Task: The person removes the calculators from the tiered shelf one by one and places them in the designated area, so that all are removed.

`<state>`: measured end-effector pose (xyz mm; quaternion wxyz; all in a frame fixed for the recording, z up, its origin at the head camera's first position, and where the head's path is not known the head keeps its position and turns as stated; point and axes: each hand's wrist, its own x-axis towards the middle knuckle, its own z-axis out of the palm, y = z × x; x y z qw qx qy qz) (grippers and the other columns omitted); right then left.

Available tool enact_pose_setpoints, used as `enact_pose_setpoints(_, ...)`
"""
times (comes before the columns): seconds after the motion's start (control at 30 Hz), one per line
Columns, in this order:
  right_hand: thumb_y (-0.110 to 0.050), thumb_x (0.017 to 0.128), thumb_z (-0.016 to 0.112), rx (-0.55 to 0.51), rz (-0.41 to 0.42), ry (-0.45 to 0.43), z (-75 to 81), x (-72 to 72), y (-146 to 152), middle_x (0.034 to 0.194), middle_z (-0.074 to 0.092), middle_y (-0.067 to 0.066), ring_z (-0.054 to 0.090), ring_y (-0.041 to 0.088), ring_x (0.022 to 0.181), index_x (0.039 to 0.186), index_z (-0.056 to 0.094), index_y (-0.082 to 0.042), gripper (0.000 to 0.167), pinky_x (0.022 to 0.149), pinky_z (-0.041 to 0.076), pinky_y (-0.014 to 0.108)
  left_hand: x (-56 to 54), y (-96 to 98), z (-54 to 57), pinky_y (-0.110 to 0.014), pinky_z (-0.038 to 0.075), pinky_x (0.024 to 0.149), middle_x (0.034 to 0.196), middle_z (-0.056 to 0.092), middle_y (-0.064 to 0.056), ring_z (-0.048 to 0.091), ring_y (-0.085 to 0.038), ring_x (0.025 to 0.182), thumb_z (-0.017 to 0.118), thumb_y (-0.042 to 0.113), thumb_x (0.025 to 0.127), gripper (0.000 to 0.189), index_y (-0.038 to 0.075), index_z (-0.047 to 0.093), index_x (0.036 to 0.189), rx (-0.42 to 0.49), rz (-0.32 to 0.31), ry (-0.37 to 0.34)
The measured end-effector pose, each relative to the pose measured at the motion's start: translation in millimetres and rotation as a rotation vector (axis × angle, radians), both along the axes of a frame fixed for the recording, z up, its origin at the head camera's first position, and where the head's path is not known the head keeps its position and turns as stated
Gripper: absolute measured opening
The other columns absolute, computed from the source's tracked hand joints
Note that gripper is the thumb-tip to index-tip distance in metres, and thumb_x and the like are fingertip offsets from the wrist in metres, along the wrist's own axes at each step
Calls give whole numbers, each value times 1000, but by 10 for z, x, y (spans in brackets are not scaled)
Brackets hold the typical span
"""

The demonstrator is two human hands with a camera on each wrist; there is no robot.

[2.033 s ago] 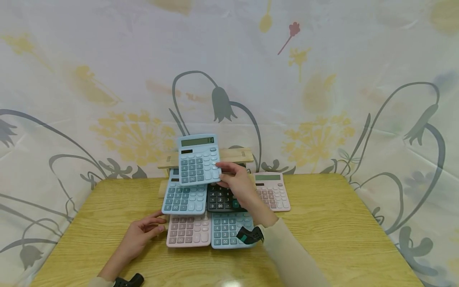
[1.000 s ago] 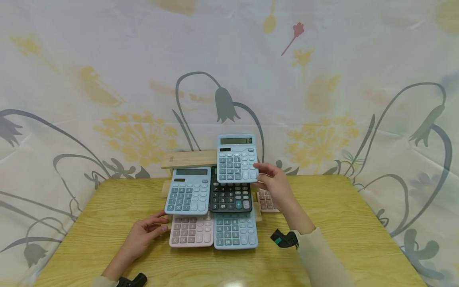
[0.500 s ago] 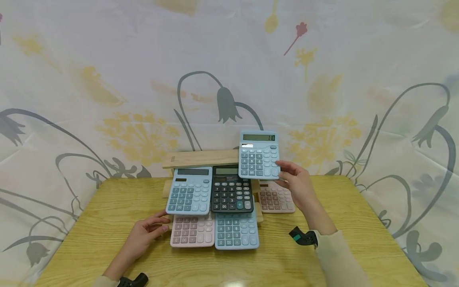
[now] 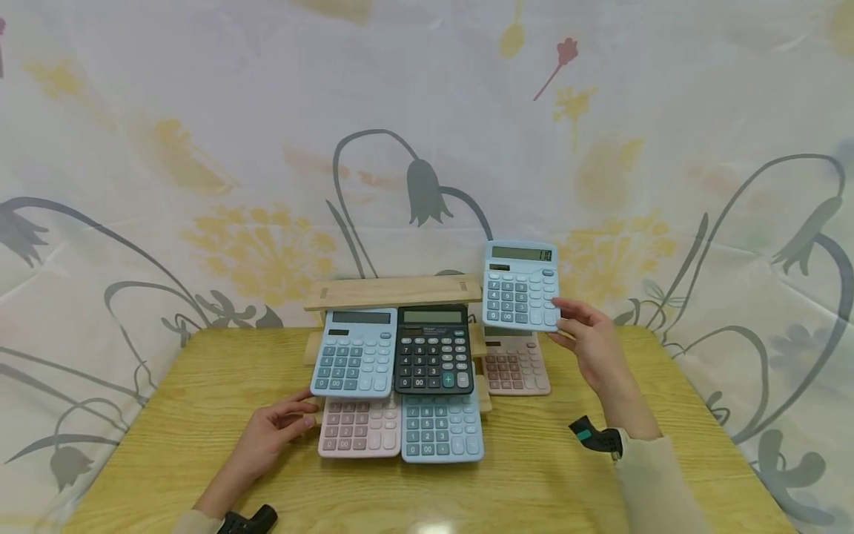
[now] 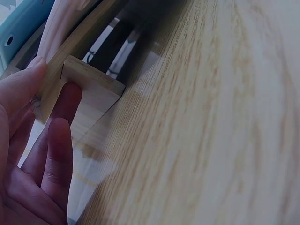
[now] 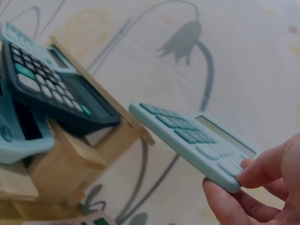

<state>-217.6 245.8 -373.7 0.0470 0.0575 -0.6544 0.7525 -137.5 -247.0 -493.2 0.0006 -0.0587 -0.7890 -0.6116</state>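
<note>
My right hand pinches a light blue calculator by its lower right corner, thumb and fingers on opposite faces. It hangs in the air right of the wooden rack, its screen lit with digits. In the right wrist view the calculator is tilted, apart from the rack. My left hand grips the rack's lower left edge, its thumb over the wood and fingers beneath. On the rack's middle tier lie a blue calculator and a black calculator; below are a pink calculator and another blue calculator.
A second pink calculator lies on the wooden table right of the rack, partly behind the held one. Behind the table hangs a flower-patterned cloth. Each wrist wears a black strap device.
My right hand has carried the blue calculator rightward, from over the rack's top left to beyond its right end, uncovering the top board. My left hand has stayed at the rack.
</note>
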Motion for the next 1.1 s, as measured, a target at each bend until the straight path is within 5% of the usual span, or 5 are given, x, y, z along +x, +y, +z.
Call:
enact_pose_setpoints(0.57,7,101,48,-111,5,39,-104,28,585,109,61,1,67,10,94,113,70,-10,30,80,55,23,0,12,24,-28,54,67,146,45,-28,68,-10,89,70,4,92,20,-9,70,107,5,6,-11)
enact_pose_setpoints(1.1,8,101,44,-98,-132,-51,-353,88,865,104,57,0,65,7,91,114,66,-12,33,76,55,21,-6,9,0,-27,54,67,145,45,-29,69,-11,89,70,3,92,20,-9,70,107,17,2,-4)
